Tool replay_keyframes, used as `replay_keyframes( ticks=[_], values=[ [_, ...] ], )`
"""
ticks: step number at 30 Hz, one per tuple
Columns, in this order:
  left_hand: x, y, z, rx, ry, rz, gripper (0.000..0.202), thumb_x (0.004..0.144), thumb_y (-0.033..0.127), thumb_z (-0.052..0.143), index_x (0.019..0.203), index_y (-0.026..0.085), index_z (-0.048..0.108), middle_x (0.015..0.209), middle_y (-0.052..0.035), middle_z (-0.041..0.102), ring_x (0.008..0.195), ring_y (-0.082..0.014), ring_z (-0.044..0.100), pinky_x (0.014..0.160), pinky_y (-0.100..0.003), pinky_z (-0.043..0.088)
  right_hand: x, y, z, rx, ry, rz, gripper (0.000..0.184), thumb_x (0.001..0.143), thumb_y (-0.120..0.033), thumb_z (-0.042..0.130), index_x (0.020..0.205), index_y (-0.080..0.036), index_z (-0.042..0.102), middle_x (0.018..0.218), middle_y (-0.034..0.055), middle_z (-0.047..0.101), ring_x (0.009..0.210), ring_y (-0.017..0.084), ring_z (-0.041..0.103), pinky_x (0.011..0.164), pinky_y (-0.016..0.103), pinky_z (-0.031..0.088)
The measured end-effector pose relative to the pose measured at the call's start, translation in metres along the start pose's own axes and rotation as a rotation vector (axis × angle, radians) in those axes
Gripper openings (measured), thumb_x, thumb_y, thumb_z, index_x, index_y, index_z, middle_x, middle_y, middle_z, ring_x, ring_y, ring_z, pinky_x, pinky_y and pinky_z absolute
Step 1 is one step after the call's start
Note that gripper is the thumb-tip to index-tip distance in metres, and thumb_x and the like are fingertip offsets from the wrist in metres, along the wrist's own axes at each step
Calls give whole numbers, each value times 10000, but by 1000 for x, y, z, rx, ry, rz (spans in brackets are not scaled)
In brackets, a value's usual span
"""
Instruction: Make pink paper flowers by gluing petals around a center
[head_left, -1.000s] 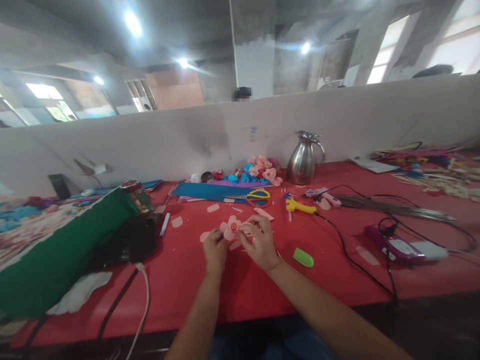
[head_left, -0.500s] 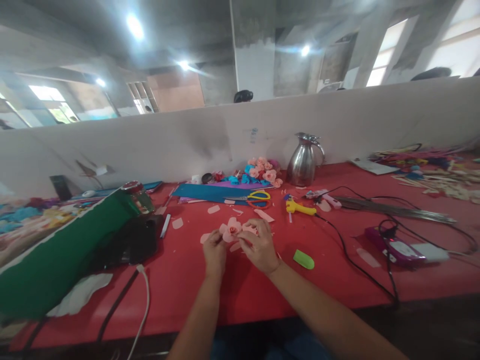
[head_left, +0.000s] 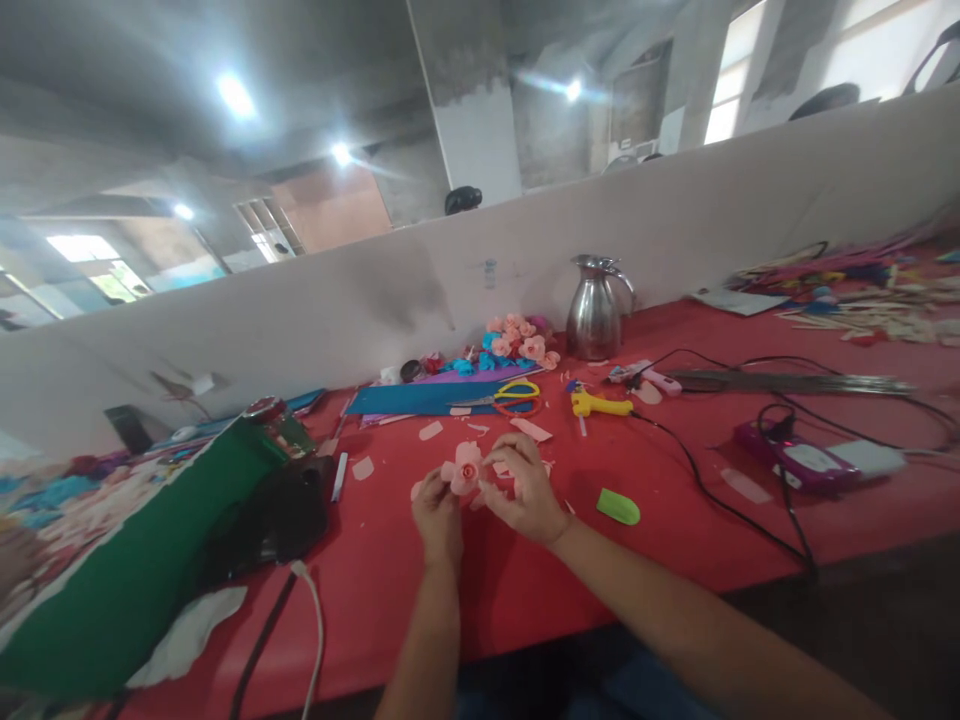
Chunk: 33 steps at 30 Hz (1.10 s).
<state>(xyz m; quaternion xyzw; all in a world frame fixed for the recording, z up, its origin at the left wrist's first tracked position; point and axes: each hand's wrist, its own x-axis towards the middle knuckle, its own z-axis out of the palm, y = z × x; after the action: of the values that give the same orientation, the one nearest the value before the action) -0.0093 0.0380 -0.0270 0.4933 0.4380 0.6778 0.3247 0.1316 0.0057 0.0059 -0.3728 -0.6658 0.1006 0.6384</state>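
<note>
A pink paper flower (head_left: pixel 466 470) with a darker, coiled centre is held up over the table. My left hand (head_left: pixel 436 505) pinches it from the lower left, fingers closed at its base. On the other side, my right hand (head_left: pixel 529 492) has its thumb and index finger apart, their tips beside the flower's right petals; whether they touch is hard to tell. Loose pink paper petals (head_left: pixel 532 430) lie around and beneath both hands. Beyond them, scissors (head_left: pixel 510 397) with yellow and red handles rest on a blue paper strip (head_left: pixel 405 398).
A yellow glue gun (head_left: pixel 602 404) and a green scoop-like piece (head_left: pixel 619 506) lie to the right, with black cables. Further back stand a steel jug (head_left: pixel 594 310) and a pile of pink paper flowers (head_left: pixel 517 338). A green box side (head_left: pixel 150 560) and a jar (head_left: pixel 279 425) are at left.
The view has tilted and shifted slightly. The flower's face has turned more towards me, and my right thumb and index finger are further apart beside its petals. My left hand keeps its hold.
</note>
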Motion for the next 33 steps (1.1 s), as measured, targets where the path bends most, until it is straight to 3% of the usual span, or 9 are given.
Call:
replay_keyframes(
  ticks=[4,9,19,28,33],
  values=[
    [1,-4,-2,32,60,35,144,551,177,647,680,179,710,763,-25,655,728,-166,576,665,-263,462,1,-2,2,24,2,36,140,725,-189,590,864,-208,596,915,48,510,915,201,506,841,358,416],
    [2,-8,-5,132,39,82,165,568,177,620,701,188,717,767,-26,660,755,-174,574,697,-269,457,0,3,4,50,17,89,113,749,-165,559,844,-203,609,910,45,513,904,191,511,835,350,418],
    [1,-7,-4,-22,-13,36,172,547,127,641,695,182,713,767,-9,663,747,-160,578,698,-257,461,1,5,6,75,28,108,106,736,-147,572,795,-205,638,866,33,511,869,184,507,817,347,415],
    [-2,0,3,-114,-46,-195,185,583,183,675,755,139,725,711,-25,690,707,-158,591,719,-288,466,-2,17,7,110,49,175,118,743,-136,522,786,-204,609,856,39,543,877,194,507,818,348,403],
    [-7,8,8,-178,-146,-322,194,572,211,695,752,143,718,738,-42,694,708,-169,605,672,-288,481,-1,24,12,327,-17,411,81,759,-235,526,787,-198,592,784,17,575,734,165,512,672,284,394]
  ],
)
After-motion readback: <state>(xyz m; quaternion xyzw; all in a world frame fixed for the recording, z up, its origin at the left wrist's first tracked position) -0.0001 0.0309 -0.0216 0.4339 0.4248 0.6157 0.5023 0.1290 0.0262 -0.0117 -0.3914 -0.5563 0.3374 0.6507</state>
